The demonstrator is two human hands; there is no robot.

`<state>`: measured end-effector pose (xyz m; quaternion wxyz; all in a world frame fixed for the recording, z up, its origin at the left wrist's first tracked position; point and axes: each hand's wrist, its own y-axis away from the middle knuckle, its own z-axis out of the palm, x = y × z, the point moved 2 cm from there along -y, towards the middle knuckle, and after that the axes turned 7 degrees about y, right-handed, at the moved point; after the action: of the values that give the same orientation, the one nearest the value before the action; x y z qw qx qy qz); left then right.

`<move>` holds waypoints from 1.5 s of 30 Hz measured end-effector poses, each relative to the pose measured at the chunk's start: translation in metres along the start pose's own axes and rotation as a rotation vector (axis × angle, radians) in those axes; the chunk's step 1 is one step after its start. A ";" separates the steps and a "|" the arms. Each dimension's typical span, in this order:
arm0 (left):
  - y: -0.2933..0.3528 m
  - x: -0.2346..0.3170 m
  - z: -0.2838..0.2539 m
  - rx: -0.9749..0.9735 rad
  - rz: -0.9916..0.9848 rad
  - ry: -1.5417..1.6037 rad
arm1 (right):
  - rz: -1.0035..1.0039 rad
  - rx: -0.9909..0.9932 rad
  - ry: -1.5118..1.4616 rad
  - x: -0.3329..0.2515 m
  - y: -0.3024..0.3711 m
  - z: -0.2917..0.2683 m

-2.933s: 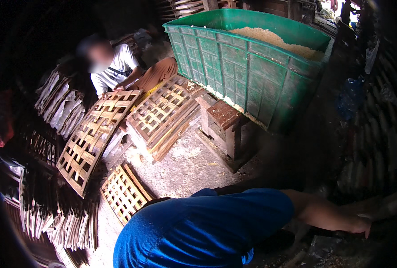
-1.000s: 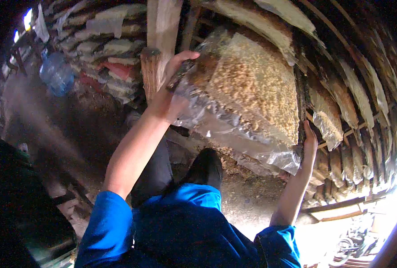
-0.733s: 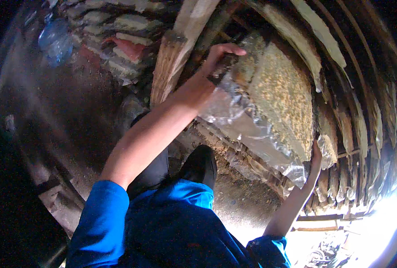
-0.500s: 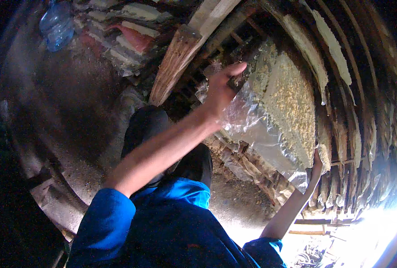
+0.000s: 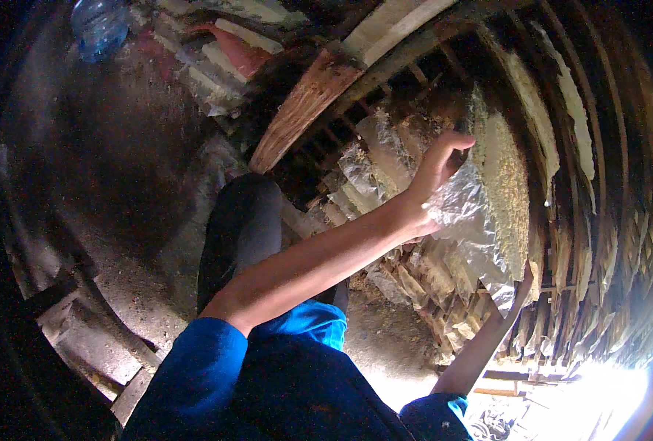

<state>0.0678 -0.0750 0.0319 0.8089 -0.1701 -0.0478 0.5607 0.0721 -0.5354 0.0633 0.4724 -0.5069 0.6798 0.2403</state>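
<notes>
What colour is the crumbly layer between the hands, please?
The layer is pale yellow, clearest in head view.

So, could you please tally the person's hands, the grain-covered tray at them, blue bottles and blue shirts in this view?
Hands: 2 (left hand, right hand)
Grain-covered tray at the hands: 1
Blue bottle, cut off by the top edge: 1
Blue shirt: 1
Total: 5

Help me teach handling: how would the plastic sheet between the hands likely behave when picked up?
The plastic sheet probably flops and folds, judging by its many creases beside the left hand. It looks thin, so it may be light by itself. The grainy layer might shed bits if tilted, given its crumbly surface.
</notes>
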 end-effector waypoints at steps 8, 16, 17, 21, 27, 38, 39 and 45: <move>-0.007 -0.001 -0.004 -0.056 -0.069 0.010 | -0.065 0.019 -0.045 -0.001 0.023 0.005; -0.001 -0.001 -0.012 -0.118 -0.066 0.057 | -0.080 0.033 -0.029 -0.013 0.035 -0.002; 0.001 -0.002 -0.011 -0.121 -0.067 0.058 | -0.084 0.035 -0.016 -0.017 0.036 -0.006; 0.006 0.000 -0.001 -0.079 -0.088 0.159 | -0.076 0.052 -0.036 -0.011 0.052 -0.013; -0.006 -0.002 -0.017 -0.021 -0.085 0.109 | -0.092 0.058 -0.112 -0.001 0.069 0.004; -0.006 0.012 -0.029 0.013 -0.081 0.072 | -0.155 -0.030 -0.176 -0.020 0.082 0.069; -0.002 0.009 -0.025 -0.018 -0.111 0.067 | -0.114 0.015 -0.171 -0.024 0.085 0.057; 0.008 0.014 -0.021 -0.049 -0.170 0.103 | -0.069 0.121 0.003 -0.009 0.064 0.032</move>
<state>0.0715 -0.0642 0.0082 0.8506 -0.2137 -0.0341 0.4793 0.0265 -0.4816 0.0474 0.5091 -0.5007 0.6761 0.1816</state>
